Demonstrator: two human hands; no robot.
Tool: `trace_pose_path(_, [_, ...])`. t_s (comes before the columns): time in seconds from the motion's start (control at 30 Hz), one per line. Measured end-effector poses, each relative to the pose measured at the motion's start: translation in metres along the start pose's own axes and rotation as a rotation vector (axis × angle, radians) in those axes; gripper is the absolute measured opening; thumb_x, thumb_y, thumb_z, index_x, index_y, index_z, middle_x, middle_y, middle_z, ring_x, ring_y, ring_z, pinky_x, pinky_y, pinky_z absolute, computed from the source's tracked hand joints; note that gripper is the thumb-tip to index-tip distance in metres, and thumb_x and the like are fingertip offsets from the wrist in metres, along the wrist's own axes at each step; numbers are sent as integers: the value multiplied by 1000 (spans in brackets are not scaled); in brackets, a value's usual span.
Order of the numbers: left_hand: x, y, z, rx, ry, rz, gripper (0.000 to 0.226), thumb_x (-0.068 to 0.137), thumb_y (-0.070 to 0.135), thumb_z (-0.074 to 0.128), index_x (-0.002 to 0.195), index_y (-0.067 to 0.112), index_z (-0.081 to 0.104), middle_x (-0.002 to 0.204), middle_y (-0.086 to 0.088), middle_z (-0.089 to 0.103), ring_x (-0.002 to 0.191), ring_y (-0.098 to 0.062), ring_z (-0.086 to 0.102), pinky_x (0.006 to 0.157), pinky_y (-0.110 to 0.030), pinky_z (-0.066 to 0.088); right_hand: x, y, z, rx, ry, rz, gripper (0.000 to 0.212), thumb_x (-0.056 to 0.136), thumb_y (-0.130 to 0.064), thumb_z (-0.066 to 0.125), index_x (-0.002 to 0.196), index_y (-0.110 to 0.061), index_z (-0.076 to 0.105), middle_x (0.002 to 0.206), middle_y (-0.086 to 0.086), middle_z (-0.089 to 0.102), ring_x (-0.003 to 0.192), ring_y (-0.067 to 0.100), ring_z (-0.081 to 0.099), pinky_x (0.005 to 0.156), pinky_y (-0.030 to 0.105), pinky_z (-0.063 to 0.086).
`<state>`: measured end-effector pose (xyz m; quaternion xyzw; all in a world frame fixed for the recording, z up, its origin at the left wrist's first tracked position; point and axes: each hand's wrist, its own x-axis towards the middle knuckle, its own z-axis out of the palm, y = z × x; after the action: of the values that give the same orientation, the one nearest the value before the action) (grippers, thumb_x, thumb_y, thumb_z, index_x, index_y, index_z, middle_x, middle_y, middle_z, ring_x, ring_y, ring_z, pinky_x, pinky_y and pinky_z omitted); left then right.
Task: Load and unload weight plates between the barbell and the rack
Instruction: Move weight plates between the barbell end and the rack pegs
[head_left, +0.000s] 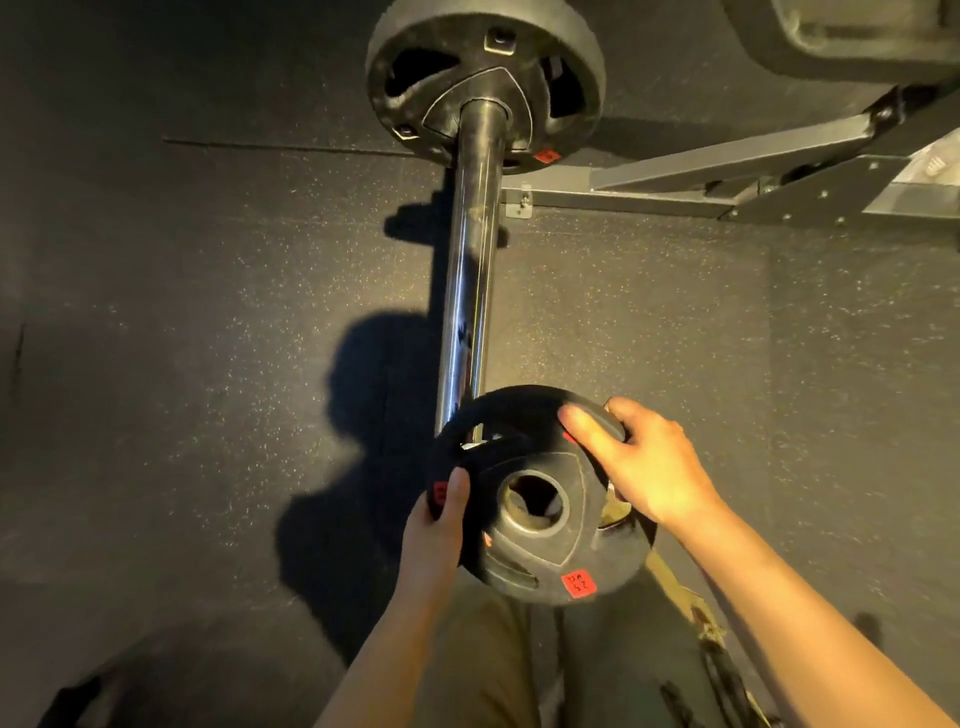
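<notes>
While a small plate (540, 499) is gripped at the end of the bar (465, 291), loading is partway.
Rim pinched by left hand (434, 535) and right hand (644, 462); big plate (485, 83) already seated beyond the grip; hole not yet threaded, it seems.

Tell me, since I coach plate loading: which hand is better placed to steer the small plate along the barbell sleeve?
Probably the right hand: it grips the small plate at its upper rim, nearest the barbell sleeve. The left hand only steadies the lower left edge.
</notes>
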<state>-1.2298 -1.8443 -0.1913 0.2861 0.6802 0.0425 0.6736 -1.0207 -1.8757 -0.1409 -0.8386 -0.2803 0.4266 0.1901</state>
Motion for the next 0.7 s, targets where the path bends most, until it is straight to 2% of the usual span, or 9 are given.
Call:
trace_pose_path(0.1, [-20,4,21,36,22,8,39,78,62,53,92,27,61,96,0,69,94,-16,65,93,-36,49,-10,6,-24,46,42,30,60,74,-75,49,62,-17,52,55,0,56,60,21,57,56,35,41])
trace_pose_path(0.2, [-46,23,48,148,19,67,77,53,89,50,96,27,63,102,1,70,100,-17,65,99,-41,48,-21,12,-57,81,75,95,65,75,-77,48,62,-13,50,48,-1,53,54,23,56,54,33,41])
trace_pose_path(0.27, [-61,37,65,213,5,146,86,48,94,48,96,25,66,98,1,72,97,-18,67,96,-45,51,-28,20,-82,144,131,137,62,78,-72,52,61,-13,49,47,-3,51,51,20,52,53,32,39])
trace_pose_path(0.37, [-92,64,103,296,-53,226,75,57,86,50,92,22,67,89,0,73,87,-17,69,89,-43,55,-44,39,-121,291,226,203,65,78,-71,56,67,-7,57,52,2,55,53,19,51,55,33,39])
trace_pose_path(0.5, [-126,102,156,322,-87,352,69,63,81,55,94,20,67,85,-1,73,82,-19,69,83,-41,56,-65,55,-175,504,317,249,57,77,-71,58,59,-17,51,44,-5,47,47,19,46,54,31,37])
trace_pose_path(0.57, [-144,121,190,329,-95,419,61,70,75,58,89,17,66,82,-5,69,82,-23,68,79,-41,55,-74,61,-214,594,336,240,55,76,-71,59,61,-19,58,46,-5,50,41,17,45,50,30,38])
trace_pose_path(0.63, [-163,135,223,331,-114,468,64,70,77,60,88,16,66,80,-7,67,78,-29,67,79,-47,55,-85,67,-253,642,384,205,54,75,-72,59,62,-20,60,49,-2,55,38,17,47,48,31,39])
trace_pose_path(0.7, [-187,151,260,292,-202,530,55,74,70,63,94,19,70,86,-7,73,77,-26,70,74,-41,56,-99,73,-296,670,458,156,55,74,-71,61,67,-17,59,51,1,56,38,18,47,46,31,39])
